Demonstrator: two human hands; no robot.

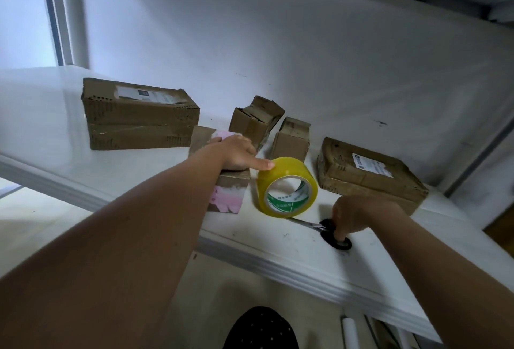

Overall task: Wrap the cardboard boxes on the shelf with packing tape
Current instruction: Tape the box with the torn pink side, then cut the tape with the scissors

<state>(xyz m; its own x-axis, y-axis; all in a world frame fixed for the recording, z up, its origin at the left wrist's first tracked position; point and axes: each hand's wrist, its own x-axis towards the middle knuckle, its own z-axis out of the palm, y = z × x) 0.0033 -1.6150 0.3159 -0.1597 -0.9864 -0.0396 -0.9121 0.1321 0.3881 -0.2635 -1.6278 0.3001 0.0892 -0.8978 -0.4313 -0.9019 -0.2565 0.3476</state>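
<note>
Here we count five cardboard boxes on the white shelf (83, 170), all brown, dented and scuffed at the edges. The big box (140, 115) at the left is a long block with a white label on top and a shiny band of clear tape round its middle. Two small boxes stand near the back: one (254, 120) tilted, its top flaps crumpled, the other (292, 140) upright just beside it to the right. A flat box (370, 176) with a white label lies at the right, its skin wrinkled. The fifth, a box with pink patches (228, 195), sits near the front edge under our left hand (236, 154).

That left hand rests on top of the pink-patched box, forefinger stretched straight out to the right, its tip touching the tape roll (286, 187). The other fingers lie over the far side of the box; we cannot tell how tightly they curl.

One roll only: glossy yellowish tape on a core printed green and white, standing on its edge between the pink-patched box and the flat box.

One pair of scissors (329, 230) lies flat near the front edge, steel blades pointing at the roll, black loop handles. Our right hand (364, 215) is over the handles, fingers curled down, one poked into a loop.
</note>
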